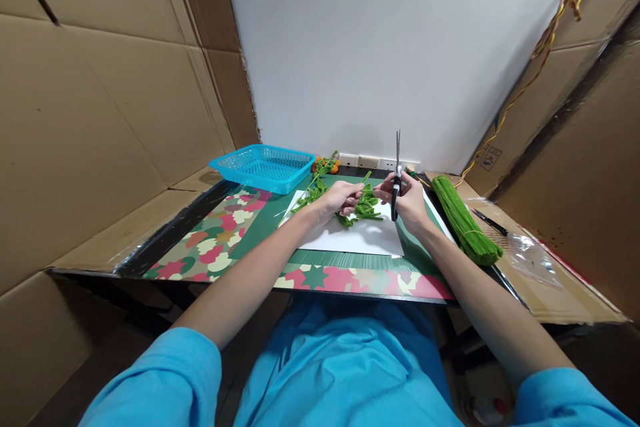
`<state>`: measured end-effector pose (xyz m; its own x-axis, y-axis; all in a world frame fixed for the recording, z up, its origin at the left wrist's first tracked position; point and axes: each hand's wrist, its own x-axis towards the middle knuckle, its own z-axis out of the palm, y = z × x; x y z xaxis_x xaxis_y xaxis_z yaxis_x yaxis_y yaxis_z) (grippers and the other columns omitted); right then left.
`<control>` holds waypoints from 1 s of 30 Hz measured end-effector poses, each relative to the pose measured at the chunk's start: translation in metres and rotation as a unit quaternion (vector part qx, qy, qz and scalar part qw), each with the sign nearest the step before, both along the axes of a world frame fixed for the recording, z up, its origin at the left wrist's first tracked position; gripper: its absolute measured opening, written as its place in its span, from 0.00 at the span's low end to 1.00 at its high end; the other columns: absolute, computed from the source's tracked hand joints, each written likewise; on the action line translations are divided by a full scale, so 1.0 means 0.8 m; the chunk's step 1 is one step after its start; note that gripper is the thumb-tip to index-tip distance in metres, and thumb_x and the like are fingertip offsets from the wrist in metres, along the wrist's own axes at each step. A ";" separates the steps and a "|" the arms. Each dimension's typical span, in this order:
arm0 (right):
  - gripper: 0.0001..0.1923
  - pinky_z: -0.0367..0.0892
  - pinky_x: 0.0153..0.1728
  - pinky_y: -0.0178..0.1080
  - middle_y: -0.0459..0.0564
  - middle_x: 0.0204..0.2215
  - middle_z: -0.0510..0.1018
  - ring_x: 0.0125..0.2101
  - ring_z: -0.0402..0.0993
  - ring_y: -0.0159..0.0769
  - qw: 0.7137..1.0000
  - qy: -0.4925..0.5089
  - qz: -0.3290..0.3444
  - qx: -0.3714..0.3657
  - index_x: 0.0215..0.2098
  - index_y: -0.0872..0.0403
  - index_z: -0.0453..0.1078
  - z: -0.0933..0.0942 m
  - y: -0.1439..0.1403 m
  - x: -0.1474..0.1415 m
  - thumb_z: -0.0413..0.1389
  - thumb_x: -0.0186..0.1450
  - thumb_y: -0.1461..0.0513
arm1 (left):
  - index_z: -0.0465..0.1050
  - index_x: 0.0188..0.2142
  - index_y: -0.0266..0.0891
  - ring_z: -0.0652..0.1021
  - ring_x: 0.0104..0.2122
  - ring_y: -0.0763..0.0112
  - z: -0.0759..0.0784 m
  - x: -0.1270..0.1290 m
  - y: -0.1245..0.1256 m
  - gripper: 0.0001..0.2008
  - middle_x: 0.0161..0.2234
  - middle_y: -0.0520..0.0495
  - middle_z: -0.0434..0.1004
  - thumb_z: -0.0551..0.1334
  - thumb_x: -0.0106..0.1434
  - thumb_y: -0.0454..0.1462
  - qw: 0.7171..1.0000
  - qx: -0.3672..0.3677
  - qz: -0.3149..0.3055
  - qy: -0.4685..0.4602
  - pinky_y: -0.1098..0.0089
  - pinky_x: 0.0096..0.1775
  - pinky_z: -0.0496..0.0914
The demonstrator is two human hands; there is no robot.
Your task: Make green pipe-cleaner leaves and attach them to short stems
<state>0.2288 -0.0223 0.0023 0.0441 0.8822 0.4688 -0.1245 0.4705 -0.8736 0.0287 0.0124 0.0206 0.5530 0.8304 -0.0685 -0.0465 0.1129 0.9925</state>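
Brown cardboard walls (100, 93) flank a pale wall in the head view; on the right-hand cardboard sits a dark printed symbol (491, 157), too small to read. Below, a green mat edged in pink, cream and green camouflage shapes (215, 233) covers the table and carries a rectangular white sheet (350, 245).

Over the sheet, the left hand (343, 199) has thumb and fingers pinched together on a fuzzy green leafy strip (369, 203), with more green leafy pieces (313, 195) lying beside it. The right hand (411, 200), its fingertips near the strip, is closed around black-handled metal scissors (397, 181), blades pointing up.

Behind the left hand stand a blue perforated plastic basket (280, 184) and orange flowers with green stems (334, 165). To the right lie a tied bundle of fuzzy green stems (463, 217), a slim black tool (490, 222) and a clear plastic bag (535, 261).
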 end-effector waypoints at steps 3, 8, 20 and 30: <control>0.24 0.79 0.32 0.42 0.48 0.31 0.84 0.34 0.83 0.44 1.000 -0.003 -0.010 -0.004 0.36 0.49 0.71 -0.001 0.001 0.001 0.77 0.48 0.54 | 0.63 0.27 0.38 0.56 0.14 0.83 -0.002 -0.001 0.002 0.20 0.19 0.61 0.52 0.63 0.74 0.44 1.000 -0.001 -0.004 0.007 0.78 0.18 0.49; 0.25 0.79 0.32 0.42 0.48 0.32 0.84 0.35 0.83 0.44 1.000 -0.014 -0.024 -0.006 0.37 0.49 0.70 0.000 0.002 0.002 0.76 0.50 0.52 | 0.63 0.27 0.39 0.56 0.15 0.82 -0.001 -0.001 0.002 0.21 0.19 0.61 0.52 0.63 0.73 0.45 1.000 -0.010 -0.009 0.013 0.78 0.18 0.50; 0.20 0.78 0.39 0.44 0.47 0.33 0.83 0.35 0.83 0.42 0.998 -0.014 -0.047 0.027 0.37 0.50 0.73 -0.006 0.006 0.002 0.75 0.51 0.57 | 0.61 0.25 0.39 0.54 0.15 0.82 0.005 0.002 -0.006 0.21 0.19 0.61 0.49 0.61 0.75 0.43 1.000 -0.021 0.006 0.010 0.78 0.18 0.50; 0.25 0.77 0.35 0.45 0.46 0.26 0.82 0.30 0.81 0.44 0.997 -0.039 -0.066 0.003 0.37 0.49 0.72 -0.010 0.015 0.007 0.77 0.48 0.55 | 0.61 0.25 0.39 0.55 0.15 0.83 -0.003 0.005 0.000 0.22 0.20 0.61 0.51 0.62 0.75 0.44 0.998 0.045 0.023 0.028 0.78 0.18 0.50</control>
<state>0.2345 -0.0106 -0.0058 0.1239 0.8681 0.4807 0.0071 0.4837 -0.8752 0.0329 0.0124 0.0179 0.5112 0.8592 -0.0224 0.0069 0.0220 0.9997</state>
